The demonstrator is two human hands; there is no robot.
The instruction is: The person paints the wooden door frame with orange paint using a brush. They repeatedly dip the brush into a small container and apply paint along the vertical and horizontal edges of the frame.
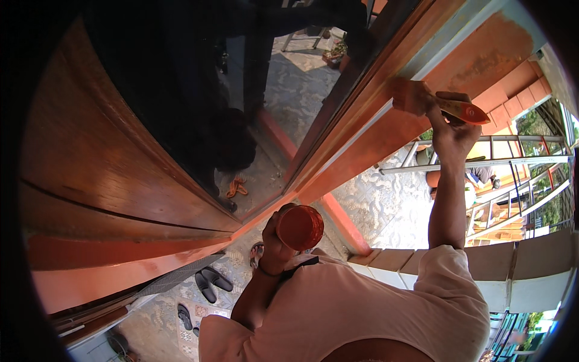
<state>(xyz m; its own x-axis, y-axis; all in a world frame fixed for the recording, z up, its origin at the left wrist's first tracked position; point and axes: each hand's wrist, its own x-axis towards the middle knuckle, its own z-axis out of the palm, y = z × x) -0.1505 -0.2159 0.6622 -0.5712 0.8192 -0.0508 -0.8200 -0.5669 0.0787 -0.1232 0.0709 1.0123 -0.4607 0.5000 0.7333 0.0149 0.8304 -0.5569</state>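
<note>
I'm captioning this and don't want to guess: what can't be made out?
In the head view:
Left hand: some fingertips, hidden behind the paint cup.
Paint: depth, hidden by its opaque surface.
Paintbrush: bristle tips, blurred against the painted frame.
Glass pane: what lies behind, lost in darkness and reflections.
Items beyond the ladder: too small to identify.

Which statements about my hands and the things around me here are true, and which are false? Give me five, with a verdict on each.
1. The right hand holds a paintbrush. True.
2. The left hand is empty. False: it holds a round red container.
3. A pair of dark slippers lies on the floor. True.
4. The paintbrush has a bright blue handle. False: its handle is mostly orange.
5. A metal ladder shows on the right side of the view. True.
</note>
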